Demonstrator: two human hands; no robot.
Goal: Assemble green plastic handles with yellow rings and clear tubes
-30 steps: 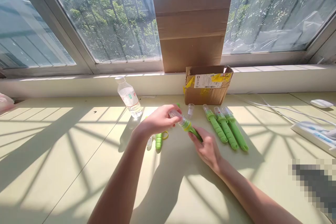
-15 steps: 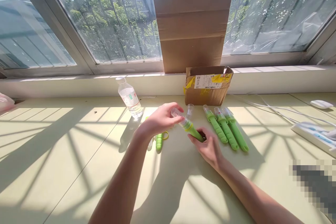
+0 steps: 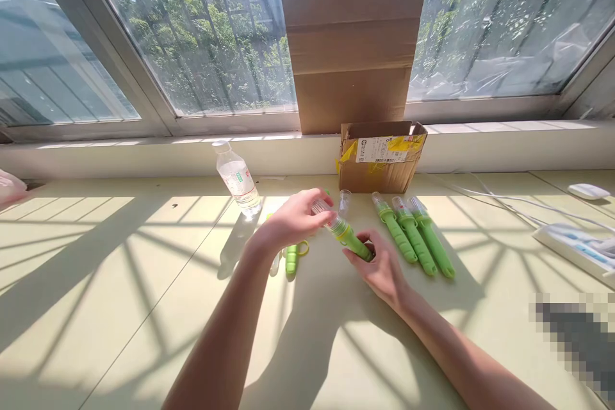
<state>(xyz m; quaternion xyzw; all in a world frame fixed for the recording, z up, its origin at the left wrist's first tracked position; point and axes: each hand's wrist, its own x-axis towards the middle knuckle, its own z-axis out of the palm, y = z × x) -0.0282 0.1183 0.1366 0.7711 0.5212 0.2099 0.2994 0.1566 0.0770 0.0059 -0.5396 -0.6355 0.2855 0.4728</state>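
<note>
Both hands hold a green ribbed tube (image 3: 356, 246) with a clear ridged cap, tilted above the table. My left hand (image 3: 300, 213) is closed around the clear cap at its upper left end. The fingers of my right hand (image 3: 379, 262) are wrapped round the green lower end. Just behind it, a loose clear cap (image 3: 344, 200) stands on the table. Partly hidden under my left hand lies a green piece (image 3: 291, 259) with a ring at its side, a whitish piece beside it. Right of my hands, three similar green tubes (image 3: 417, 240) with clear caps lie side by side.
A water bottle (image 3: 238, 180) stands at the left. Behind the hands is an opened cardboard box (image 3: 379, 163) with yellow tape, by the window sill. A power strip (image 3: 576, 250), white cables and a white mouse-like object (image 3: 589, 191) lie on the right.
The hands and the tube between them have barely moved. The tube looks slightly turned, and the loose clear cap behind appears shifted a little to the left.
</note>
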